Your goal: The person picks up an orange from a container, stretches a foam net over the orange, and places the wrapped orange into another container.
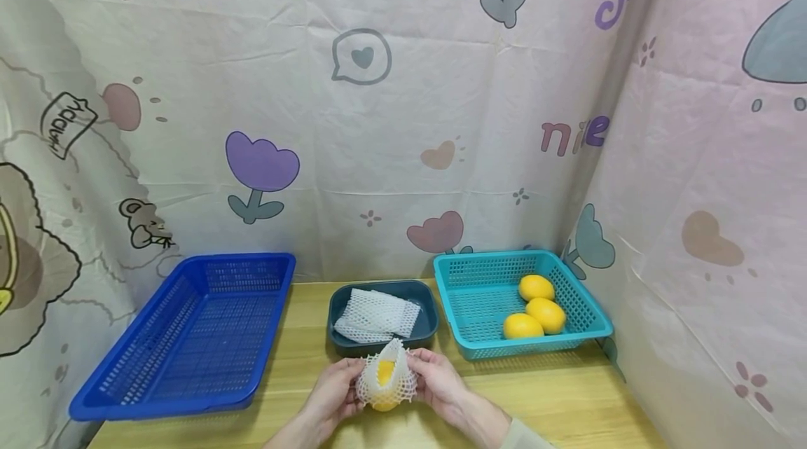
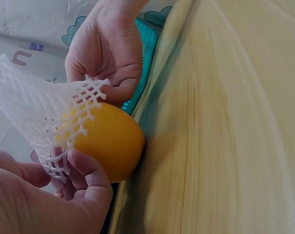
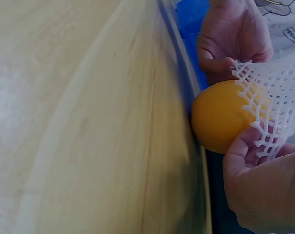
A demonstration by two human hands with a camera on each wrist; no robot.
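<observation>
Head: left hand (image 1: 334, 389) and right hand (image 1: 443, 386) pinch opposite edges of a white foam-mesh sleeve (image 1: 405, 384), likely to spread its mouth around the rounded yellow fruit (image 1: 384, 406). Left wrist: fruit between 2 hands, lower end bare. Right wrist: mesh edge partway over it.

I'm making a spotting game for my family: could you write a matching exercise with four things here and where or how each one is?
1. Blue basket
2. Turquoise basket
3. Dark teal tray
4. Foam net partly covering a yellow fruit

A. Holds three loose fruits
B. Pinched by left hand and right hand
C. On the table's left side
D. Holds flat white nets

Pairs: 1-C, 2-A, 3-D, 4-B
</observation>
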